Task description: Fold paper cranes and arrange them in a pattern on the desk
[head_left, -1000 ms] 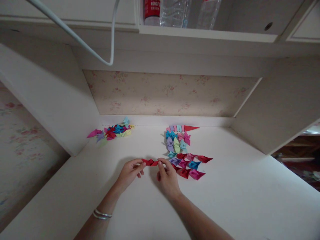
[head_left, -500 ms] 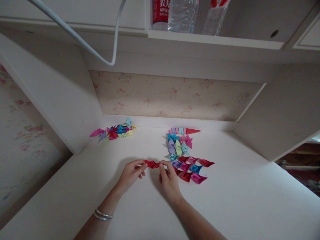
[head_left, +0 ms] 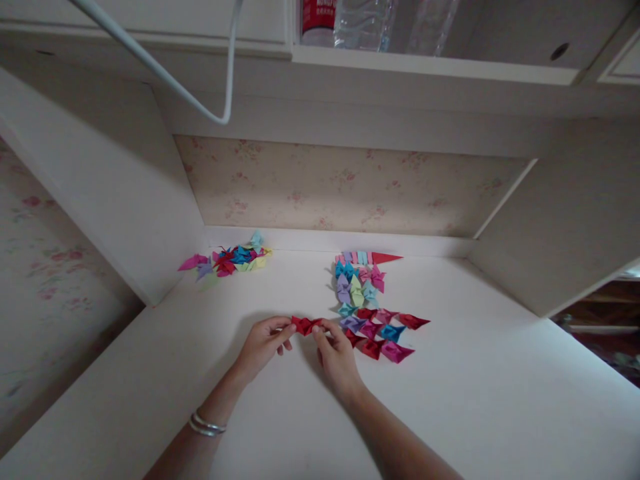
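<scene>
A small red folded-paper boat (head_left: 305, 325) is held just above the white desk, stretched between both hands. My left hand (head_left: 266, 341) pinches its left end between thumb and fingertips. On its right end, the thumb and forefinger of my right hand (head_left: 337, 355) are closed. Close by the right hand, several folded-paper boats (head_left: 371, 328) in red, pink, purple and blue lie in rows. Behind them sit folded pieces (head_left: 356, 291) in purple, green, blue and pink. Part of the nearest row is hidden by the right hand.
A heap of colourful paper cranes (head_left: 235, 259) lies at the back left. Beyond the rows is a line of folded strips with a red pointed piece (head_left: 386, 258). A white cable-like arm (head_left: 227, 100) hangs overhead; bottles (head_left: 363, 27) stand on the shelf above.
My right thumb and finger have shifted left along the red paper boat, closer to my left hand. The left hand has barely moved. The view has tilted slightly down.
</scene>
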`<state>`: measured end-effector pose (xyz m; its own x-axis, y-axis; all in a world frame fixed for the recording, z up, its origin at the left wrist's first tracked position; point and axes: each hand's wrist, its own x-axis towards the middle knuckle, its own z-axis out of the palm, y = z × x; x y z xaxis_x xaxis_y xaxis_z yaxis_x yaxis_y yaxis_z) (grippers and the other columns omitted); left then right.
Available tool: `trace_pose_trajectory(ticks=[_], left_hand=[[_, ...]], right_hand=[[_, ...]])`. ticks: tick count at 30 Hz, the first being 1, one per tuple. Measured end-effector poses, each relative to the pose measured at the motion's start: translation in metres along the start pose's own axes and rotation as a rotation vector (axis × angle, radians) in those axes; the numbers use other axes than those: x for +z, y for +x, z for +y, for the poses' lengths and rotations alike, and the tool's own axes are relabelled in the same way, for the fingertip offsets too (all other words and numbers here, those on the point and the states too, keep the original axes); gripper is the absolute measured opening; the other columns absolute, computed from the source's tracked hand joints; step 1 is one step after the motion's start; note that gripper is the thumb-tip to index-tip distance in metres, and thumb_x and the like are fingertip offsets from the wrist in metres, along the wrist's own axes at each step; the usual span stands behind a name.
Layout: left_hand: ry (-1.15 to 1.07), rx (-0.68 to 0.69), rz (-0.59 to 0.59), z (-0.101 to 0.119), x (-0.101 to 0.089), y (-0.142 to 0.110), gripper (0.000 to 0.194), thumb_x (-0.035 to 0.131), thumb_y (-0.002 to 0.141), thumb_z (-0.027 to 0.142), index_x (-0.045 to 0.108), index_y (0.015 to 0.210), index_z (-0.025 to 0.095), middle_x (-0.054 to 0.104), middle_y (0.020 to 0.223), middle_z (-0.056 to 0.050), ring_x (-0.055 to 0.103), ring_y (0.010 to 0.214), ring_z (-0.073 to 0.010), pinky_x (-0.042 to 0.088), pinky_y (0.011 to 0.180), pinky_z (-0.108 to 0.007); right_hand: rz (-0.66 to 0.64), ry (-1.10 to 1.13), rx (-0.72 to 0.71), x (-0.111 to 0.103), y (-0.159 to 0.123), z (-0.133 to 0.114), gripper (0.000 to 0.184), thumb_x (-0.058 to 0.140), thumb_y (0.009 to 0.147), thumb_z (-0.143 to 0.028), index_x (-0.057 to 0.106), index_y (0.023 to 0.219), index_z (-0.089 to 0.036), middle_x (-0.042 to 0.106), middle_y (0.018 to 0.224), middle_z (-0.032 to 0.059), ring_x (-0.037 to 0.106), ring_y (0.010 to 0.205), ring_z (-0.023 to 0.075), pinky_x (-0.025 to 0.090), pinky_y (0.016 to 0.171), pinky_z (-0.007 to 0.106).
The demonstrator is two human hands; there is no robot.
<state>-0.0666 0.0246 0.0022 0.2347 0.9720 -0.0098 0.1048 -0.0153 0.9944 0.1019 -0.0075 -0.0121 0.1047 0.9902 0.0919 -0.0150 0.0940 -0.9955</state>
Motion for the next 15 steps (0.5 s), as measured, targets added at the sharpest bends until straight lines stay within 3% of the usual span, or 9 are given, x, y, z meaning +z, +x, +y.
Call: trace_pose_trajectory(ticks=[8,15], left_hand=[[-0.045,-0.013,-0.017,0.0015,0.0004,-0.0011,0.043,0.063,0.076,0.046,0.068,0.101,0.012,0.07,0.084,-0.009,0.058,0.054,-0.0119,0.039,0.044,-0.021],[0.022,-0.032,-0.042,-0.003,0.0026,-0.0004,0.042,0.061,0.077,0.047,0.066,0.102,0.013,0.069,0.086,-0.009,0.057,0.049,-0.01,0.032,0.036,-0.018]], right_hand=[[-0.032,0.063,0.052,0.0004,-0.0011,-0.004,0.033,0.055,0.083,-0.05,0.061,0.093,-0.019,0.046,0.053,-0.0055,0.037,0.038,0.0083,0.027,0.035,0.02],[-0.01,0.085,0.092,0.0005,-0.0007,-0.0032,0.037,0.053,0.083,-0.053,0.061,0.094,-0.018,0.05,0.05,-0.0051,0.044,0.036,0.0096,0.031,0.036,0.02]])
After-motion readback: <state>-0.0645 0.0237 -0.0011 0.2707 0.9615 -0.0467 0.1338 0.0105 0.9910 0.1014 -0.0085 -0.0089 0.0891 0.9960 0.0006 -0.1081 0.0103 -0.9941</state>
